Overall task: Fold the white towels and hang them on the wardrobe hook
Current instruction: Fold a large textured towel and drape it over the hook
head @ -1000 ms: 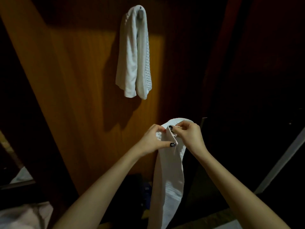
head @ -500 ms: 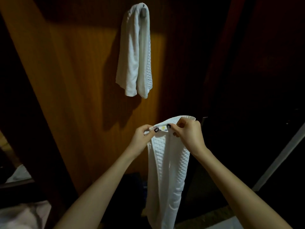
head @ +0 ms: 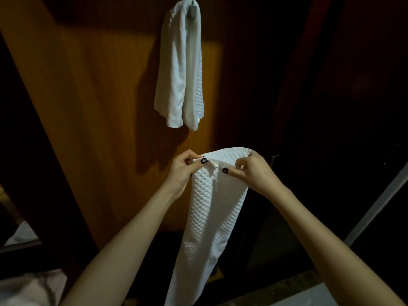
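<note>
Far down and to the left of the left hand, a heap of pale cloth [head: 31,288] lies in shadow, too dim to tell what it is. Above it and behind both hands stands the wooden wardrobe panel [head: 99,111], lit orange-brown in the middle and dark toward its edges. The left hand [head: 184,171] is raised in front of this panel with its fingers curled, thumb and fingertips pinching the left end of the top edge of a white towel [head: 209,217]. High above the gap between the two hands, a second white towel [head: 180,69] is draped over the hook [head: 192,10] on the panel. Its two halves hang side by side, and the right half shows a waffle weave. The towel in the hands is folded into a long narrow band, doubled over at the top. It hangs straight down between the forearms and past the bottom of the view, its waffle texture facing the camera. The right hand [head: 254,173] pinches the right end of the same top edge, fingers curled and thumb pressed to the cloth. Well out to the right of this hand, a pale slanted strip [head: 375,208] crosses the dark background.
</note>
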Tool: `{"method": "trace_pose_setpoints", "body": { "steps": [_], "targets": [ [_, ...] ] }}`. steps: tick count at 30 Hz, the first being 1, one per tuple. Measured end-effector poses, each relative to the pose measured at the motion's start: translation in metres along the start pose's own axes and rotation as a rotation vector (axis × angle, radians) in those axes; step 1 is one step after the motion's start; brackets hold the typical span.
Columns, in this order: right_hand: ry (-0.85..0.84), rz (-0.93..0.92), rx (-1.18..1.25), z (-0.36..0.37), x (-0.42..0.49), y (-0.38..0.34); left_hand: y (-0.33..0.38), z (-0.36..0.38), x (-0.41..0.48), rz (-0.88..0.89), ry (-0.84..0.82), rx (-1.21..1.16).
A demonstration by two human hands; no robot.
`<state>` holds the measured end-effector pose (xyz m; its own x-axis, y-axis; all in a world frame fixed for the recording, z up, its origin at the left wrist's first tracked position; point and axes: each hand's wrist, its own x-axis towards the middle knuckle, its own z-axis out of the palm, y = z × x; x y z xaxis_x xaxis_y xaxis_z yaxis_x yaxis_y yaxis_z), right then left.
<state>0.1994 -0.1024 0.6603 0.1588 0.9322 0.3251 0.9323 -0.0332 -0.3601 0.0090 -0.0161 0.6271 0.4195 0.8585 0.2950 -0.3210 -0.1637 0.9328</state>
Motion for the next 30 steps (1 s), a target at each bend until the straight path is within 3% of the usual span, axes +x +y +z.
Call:
{"method": "trace_pose_setpoints", "body": {
  "steps": [3,7,14,18,22,26,30],
  "targets": [
    [-0.074,0.088,-0.215,-0.001,0.006,0.022,0.008,-0.013,0.009,-0.047,0.016,-0.039],
    [-0.143,0.133,-0.191,0.000,0.014,0.049,0.018,-0.038,0.015,-0.068,0.095,-0.051],
    [-0.100,0.080,0.296,0.018,0.012,0.035,0.037,-0.082,0.014,-0.051,0.205,0.159],
    [-0.031,0.037,0.481,0.018,0.017,0.018,0.042,-0.103,0.006,-0.102,0.258,0.159],
    [-0.065,-0.042,0.714,0.007,0.021,0.006,0.042,-0.116,0.000,-0.106,0.281,0.162],
    [-0.028,-0.061,0.685,-0.008,0.023,0.004,0.044,-0.115,0.003,-0.017,0.256,0.261],
    [0.086,-0.085,0.488,-0.019,0.017,0.009,0.046,-0.105,0.009,0.041,0.222,0.340]
  ]
}}
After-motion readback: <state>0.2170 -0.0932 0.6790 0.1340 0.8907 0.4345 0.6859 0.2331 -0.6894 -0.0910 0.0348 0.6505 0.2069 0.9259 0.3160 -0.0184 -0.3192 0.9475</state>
